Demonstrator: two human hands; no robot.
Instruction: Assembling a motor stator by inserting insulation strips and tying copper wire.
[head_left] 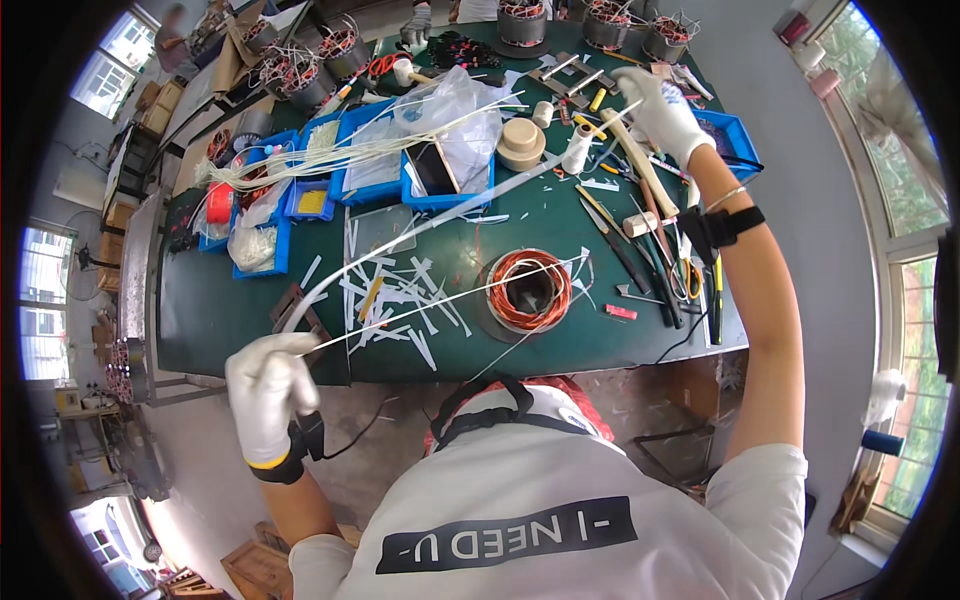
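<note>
Left edge of the desk: bare green surface [215,320], with blue bins [452,202] behind it, a bundle of pale tubing [340,165] lying across them.
Left hand: the gloved left hand [270,388] is in front of the desk, fingers curled in, grasping one end of a white strip [400,241] and a thin white cord [440,304].
White strip: arcs above the desk from hand to hand.
Paper scraps: white cut pieces [420,312], scattered beneath the cord.
Copper coil: a ring of windings [558,300] near the front edge, the cord running across its top.
Right hand: the gloved right hand [668,120], raised over the far side, grasping the strip's other end; exact finger placement unclear.
Far right: scissors [692,282] beside other hand tools.
</note>
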